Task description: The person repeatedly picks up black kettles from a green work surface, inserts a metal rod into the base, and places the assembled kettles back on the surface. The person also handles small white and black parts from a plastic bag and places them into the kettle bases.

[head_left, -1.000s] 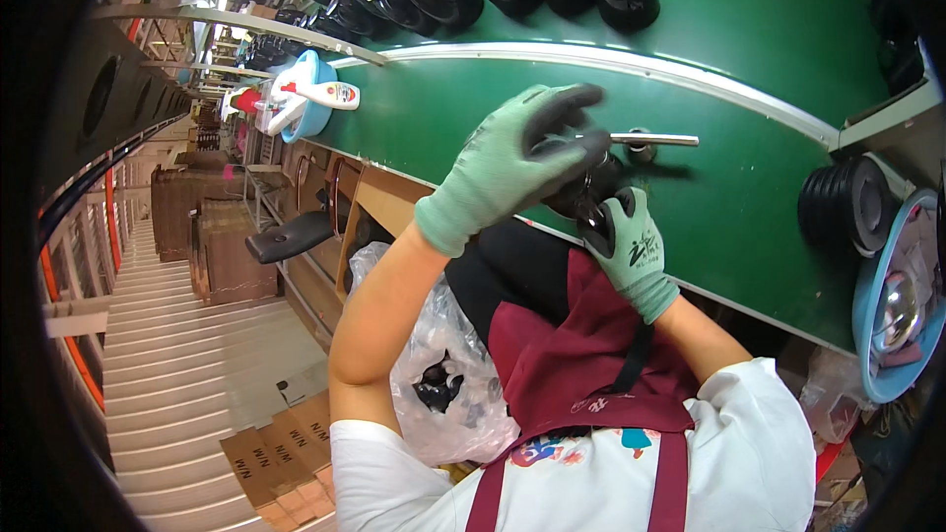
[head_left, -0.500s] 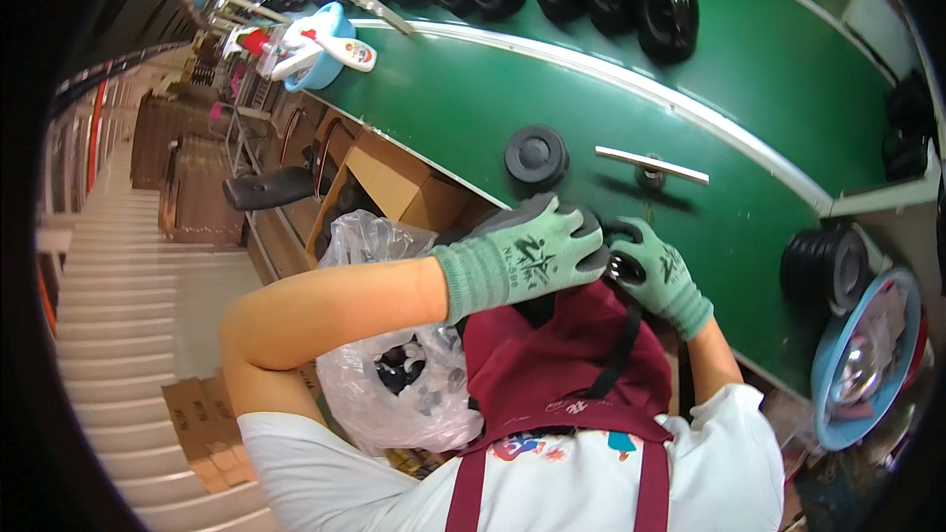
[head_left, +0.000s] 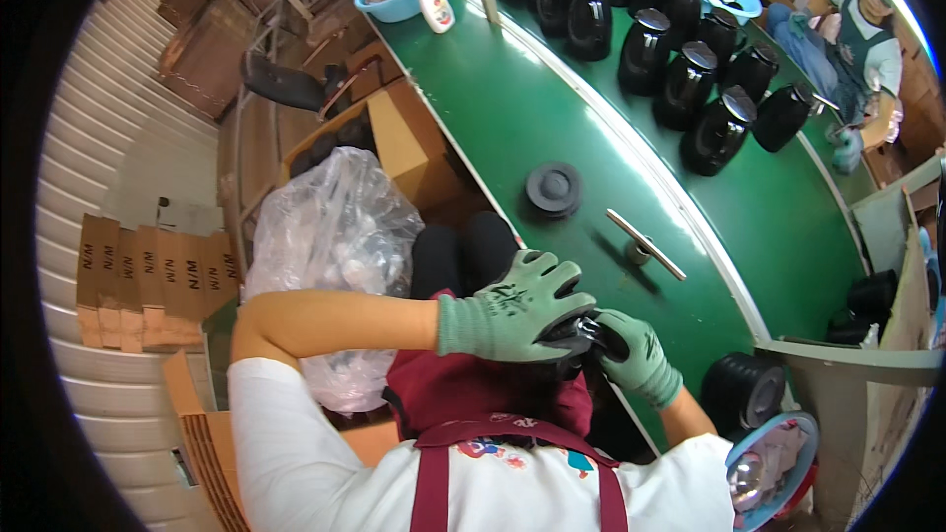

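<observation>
Head view: a small black round plastic part (head_left: pixel 583 333) is gripped between the left hand (head_left: pixel 512 310) and right hand (head_left: pixel 636 355), both in green knit gloves, fingers closed around it above the lap. 1 black round lid (head_left: pixel 554 187) is left waiting on the green conveyor belt (head_left: pixel 512 108); assembly appears mid-way

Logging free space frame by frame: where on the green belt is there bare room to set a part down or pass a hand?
Bare belt lies between the blue basin and the round black disc, and again between the metal handle and the black kettles. It is crowded along the kettle row and by the stacked black discs near both gloved hands.
</observation>
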The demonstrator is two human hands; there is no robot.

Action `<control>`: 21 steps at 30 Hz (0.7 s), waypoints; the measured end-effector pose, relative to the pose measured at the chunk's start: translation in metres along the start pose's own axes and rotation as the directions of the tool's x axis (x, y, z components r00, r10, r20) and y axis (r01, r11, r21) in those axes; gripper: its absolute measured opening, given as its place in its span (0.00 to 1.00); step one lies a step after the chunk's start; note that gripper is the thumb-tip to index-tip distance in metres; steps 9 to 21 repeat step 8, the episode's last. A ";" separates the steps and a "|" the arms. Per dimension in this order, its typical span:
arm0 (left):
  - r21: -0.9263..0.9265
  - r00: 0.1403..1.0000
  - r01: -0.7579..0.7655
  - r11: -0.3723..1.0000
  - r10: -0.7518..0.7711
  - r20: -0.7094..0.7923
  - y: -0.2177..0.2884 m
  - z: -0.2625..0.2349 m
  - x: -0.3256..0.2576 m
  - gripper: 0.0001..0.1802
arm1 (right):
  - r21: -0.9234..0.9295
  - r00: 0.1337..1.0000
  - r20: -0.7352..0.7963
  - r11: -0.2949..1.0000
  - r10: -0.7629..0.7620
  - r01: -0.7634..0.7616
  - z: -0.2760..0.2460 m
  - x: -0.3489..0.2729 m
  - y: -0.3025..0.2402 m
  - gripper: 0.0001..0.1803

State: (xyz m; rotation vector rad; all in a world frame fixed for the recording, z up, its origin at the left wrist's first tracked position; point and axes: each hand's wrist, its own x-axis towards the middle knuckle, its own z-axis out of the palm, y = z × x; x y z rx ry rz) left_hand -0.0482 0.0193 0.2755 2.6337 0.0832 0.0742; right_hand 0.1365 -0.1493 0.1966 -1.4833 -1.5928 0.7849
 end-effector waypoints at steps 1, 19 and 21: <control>0.024 0.999 -0.049 0.999 0.049 -0.017 0.004 -0.001 -0.001 0.32 | 0.040 0.995 0.093 0.999 -0.040 0.037 -0.014 0.003 0.003 0.24; 0.059 0.929 -0.357 0.932 0.348 0.129 0.020 -0.033 0.044 0.35 | 0.356 0.946 0.275 0.896 0.170 -0.265 -0.045 0.001 0.023 0.23; 0.059 0.929 -0.357 0.932 0.348 0.129 0.020 -0.033 0.044 0.35 | 0.356 0.946 0.275 0.896 0.170 -0.265 -0.045 0.001 0.023 0.23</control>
